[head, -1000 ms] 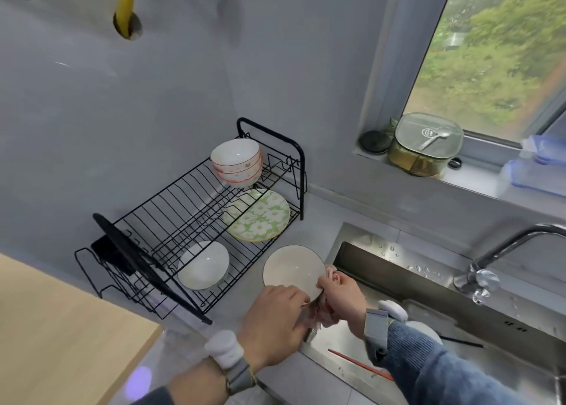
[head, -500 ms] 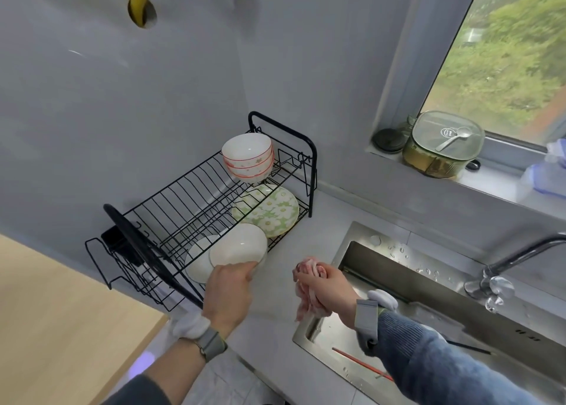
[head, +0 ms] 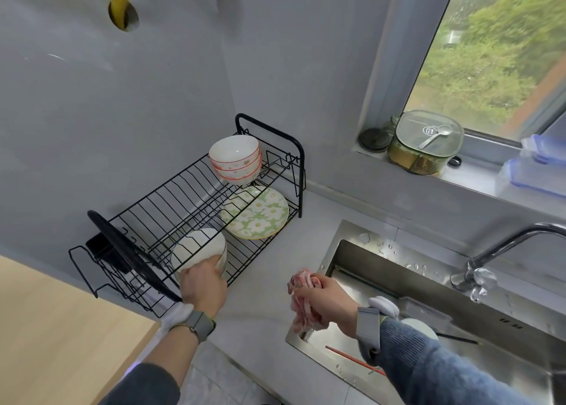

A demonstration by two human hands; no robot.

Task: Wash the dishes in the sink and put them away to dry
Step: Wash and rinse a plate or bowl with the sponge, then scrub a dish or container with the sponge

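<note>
Head view: left hand (head: pixel 203 285) sets a white bowl (head: pixel 199 250) on the dish rack (head: pixel 171 208) while the right hand (head: pixel 324 300) grips a pink cloth (head: pixel 301 302).

Nearest, the right hand's fingers are curled tightly round the bunched pink cloth, above the front left corner of the steel sink (head: pixel 382 270); in the basin lie red chopsticks (head: pixel 352 358), a black chopstick (head: pixel 456 338) and a white dish (head: pixel 419 328) partly hidden behind the sleeve. The left hand holds the white bowl by its near rim, fingers wrapped over the edge, with the bowl resting on the rack's lower tier over another white bowl. Farther along that tier lies a green floral plate (head: pixel 255 213), and a stack of patterned bowls (head: pixel 235 159) sits on the upper tier. Beyond, a faucet (head: pixel 502 248) and a lidded container (head: pixel 425 142) on the windowsill.
</note>
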